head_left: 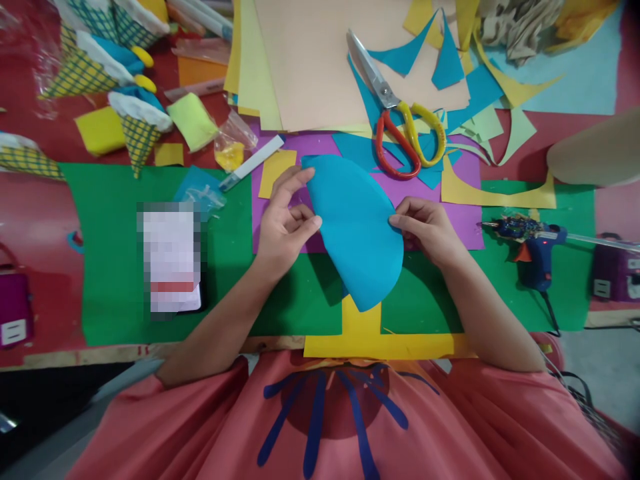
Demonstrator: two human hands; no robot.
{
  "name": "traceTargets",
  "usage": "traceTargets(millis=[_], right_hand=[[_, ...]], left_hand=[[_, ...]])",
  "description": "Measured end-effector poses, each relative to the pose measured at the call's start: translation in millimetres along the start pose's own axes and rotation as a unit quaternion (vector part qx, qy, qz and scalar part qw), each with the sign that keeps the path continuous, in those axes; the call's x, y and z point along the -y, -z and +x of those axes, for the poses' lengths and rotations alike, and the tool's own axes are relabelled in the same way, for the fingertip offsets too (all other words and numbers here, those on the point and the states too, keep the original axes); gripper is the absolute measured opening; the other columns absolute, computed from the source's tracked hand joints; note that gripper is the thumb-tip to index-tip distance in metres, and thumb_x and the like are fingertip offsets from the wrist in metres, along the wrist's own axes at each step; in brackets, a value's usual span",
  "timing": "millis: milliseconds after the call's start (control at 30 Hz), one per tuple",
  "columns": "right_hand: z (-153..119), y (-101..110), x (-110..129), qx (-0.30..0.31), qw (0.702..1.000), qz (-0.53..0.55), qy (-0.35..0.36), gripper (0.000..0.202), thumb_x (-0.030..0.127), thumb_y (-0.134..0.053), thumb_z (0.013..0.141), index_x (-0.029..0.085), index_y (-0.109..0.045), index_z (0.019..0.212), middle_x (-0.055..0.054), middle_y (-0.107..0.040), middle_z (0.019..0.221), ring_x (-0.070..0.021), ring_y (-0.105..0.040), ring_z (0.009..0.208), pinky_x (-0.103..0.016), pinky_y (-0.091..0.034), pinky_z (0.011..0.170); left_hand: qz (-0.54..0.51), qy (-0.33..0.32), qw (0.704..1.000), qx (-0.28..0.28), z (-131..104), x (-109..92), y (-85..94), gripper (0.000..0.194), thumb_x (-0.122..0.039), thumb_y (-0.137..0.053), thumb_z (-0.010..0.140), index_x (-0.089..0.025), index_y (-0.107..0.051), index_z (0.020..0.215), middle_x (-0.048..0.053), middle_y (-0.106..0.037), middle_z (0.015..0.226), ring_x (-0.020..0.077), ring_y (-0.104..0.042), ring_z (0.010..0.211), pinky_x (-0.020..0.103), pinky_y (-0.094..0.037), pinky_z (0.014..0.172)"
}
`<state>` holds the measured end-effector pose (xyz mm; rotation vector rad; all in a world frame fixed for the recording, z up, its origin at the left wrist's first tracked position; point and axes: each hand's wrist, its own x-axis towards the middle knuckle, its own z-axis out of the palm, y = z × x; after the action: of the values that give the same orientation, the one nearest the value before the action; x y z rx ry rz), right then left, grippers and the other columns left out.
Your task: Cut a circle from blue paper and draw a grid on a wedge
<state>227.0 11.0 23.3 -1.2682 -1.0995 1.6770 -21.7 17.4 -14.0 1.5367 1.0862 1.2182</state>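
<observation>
A blue half-round sheet [357, 227] is held up between my two hands, over the green and purple mats. My left hand [290, 223] grips its straight left edge, with thumb and fingers at that side. At the curved right edge, my right hand [425, 230] pinches the sheet between thumb and fingers. Just beyond the sheet lie scissors [395, 113] with one red and one yellow handle, blades pointing away. Below the sheet's lower tip, a yellow strip [361, 320] runs down to the table's front edge.
A glue gun [537, 250] lies at the right, near a pale cylinder [597, 153]. A blurred-out phone [173, 260] rests on the green mat [115, 280]. Paper sheets [310, 67] and scraps cover the back; checked cones [137, 133] are at the upper left.
</observation>
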Motion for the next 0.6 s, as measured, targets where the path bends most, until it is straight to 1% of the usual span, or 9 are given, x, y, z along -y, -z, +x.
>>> traceTargets(millis=[200,267,300,367,400,433,500,567,600], right_hand=[[0,1,1,0.006,1.0,0.002,-0.005,0.023,0.026,-0.075,0.073,0.018,-0.056,0.063,0.007,-0.046,0.051,-0.0051,-0.037,0.045,-0.021,-0.026,0.042],[0,1,0,0.001,1.0,0.003,-0.001,0.022,0.025,-0.074,0.073,0.018,-0.056,0.063,0.006,-0.047,0.051,-0.0049,-0.038,0.045,-0.02,-0.027,0.042],[0,1,0,-0.006,1.0,0.003,0.002,0.022,0.025,-0.074,0.073,0.018,-0.056,0.062,0.007,-0.047,0.05,-0.0049,-0.039,0.045,-0.02,-0.027,0.041],[0,1,-2,-0.027,1.0,0.005,0.004,0.022,0.026,-0.074,0.072,0.018,-0.057,0.062,0.007,-0.048,0.049,-0.0047,-0.04,0.043,-0.019,-0.027,0.04],[0,1,-3,-0.037,0.999,0.008,0.003,0.022,0.027,-0.075,0.071,0.018,-0.057,0.062,0.007,-0.048,0.048,-0.0047,-0.04,0.042,-0.019,-0.027,0.039],[0,1,-4,-0.047,0.999,0.011,0.0,0.023,0.028,-0.075,0.071,0.019,-0.057,0.063,0.007,-0.048,0.047,-0.0047,-0.04,0.04,-0.019,-0.027,0.037],[0,1,-5,-0.06,0.998,0.018,-0.005,0.023,0.03,-0.075,0.072,0.019,-0.057,0.064,0.008,-0.048,0.046,-0.0049,-0.039,0.037,-0.019,-0.027,0.035],[0,1,-7,-0.068,0.997,0.022,0.001,0.023,0.031,-0.075,0.072,0.02,-0.057,0.064,0.008,-0.049,0.046,-0.0053,-0.04,0.037,-0.019,-0.028,0.035],[0,1,-7,-0.07,0.997,0.022,0.005,0.023,0.031,-0.076,0.072,0.02,-0.058,0.064,0.008,-0.05,0.046,-0.0056,-0.041,0.037,-0.019,-0.029,0.035]], left_hand=[[-0.038,0.021,0.999,0.018,3,-7,0.8,0.062,-0.036,-0.075,0.079,-0.039,-0.05,0.136,0.002,-0.032,0.157,0.0043,-0.056,0.065,0.02,-0.048,0.054],[-0.047,0.029,0.998,-0.001,5,-9,-0.4,0.065,-0.037,-0.077,0.076,-0.038,-0.05,0.135,0.002,-0.034,0.157,0.006,-0.058,0.07,0.02,-0.049,0.057],[-0.053,0.038,0.998,-0.017,5,-10,-1.4,0.066,-0.038,-0.078,0.075,-0.037,-0.05,0.134,0.003,-0.039,0.154,0.0071,-0.059,0.073,0.02,-0.05,0.058],[-0.077,0.074,0.993,-0.043,6,-11,-3.6,0.066,-0.044,-0.079,0.073,-0.034,-0.05,0.131,0.004,-0.057,0.135,0.0089,-0.061,0.072,0.021,-0.051,0.056],[-0.089,0.103,0.99,-0.042,5,-12,-4.8,0.063,-0.048,-0.079,0.072,-0.032,-0.053,0.127,0.004,-0.064,0.119,0.0096,-0.062,0.069,0.021,-0.051,0.054],[-0.097,0.133,0.986,-0.031,4,-12,-6.0,0.057,-0.052,-0.078,0.071,-0.029,-0.057,0.119,0.002,-0.068,0.101,0.0101,-0.061,0.065,0.021,-0.05,0.051],[-0.082,0.172,0.982,0.0,2,-14,-8.4,0.042,-0.058,-0.073,0.073,-0.022,-0.063,0.094,-0.002,-0.06,0.071,0.0089,-0.055,0.054,0.02,-0.046,0.047],[-0.033,0.18,0.983,0.021,-1,-18,-10.4,0.04,-0.057,-0.068,0.077,-0.019,-0.061,0.071,-0.004,-0.048,0.057,0.0071,-0.046,0.048,0.019,-0.04,0.045],[-0.008,0.176,0.984,0.025,-2,-20,-11.1,0.042,-0.056,-0.067,0.079,-0.018,-0.058,0.064,-0.005,-0.044,0.054,0.0066,-0.042,0.047,0.019,-0.036,0.044]])
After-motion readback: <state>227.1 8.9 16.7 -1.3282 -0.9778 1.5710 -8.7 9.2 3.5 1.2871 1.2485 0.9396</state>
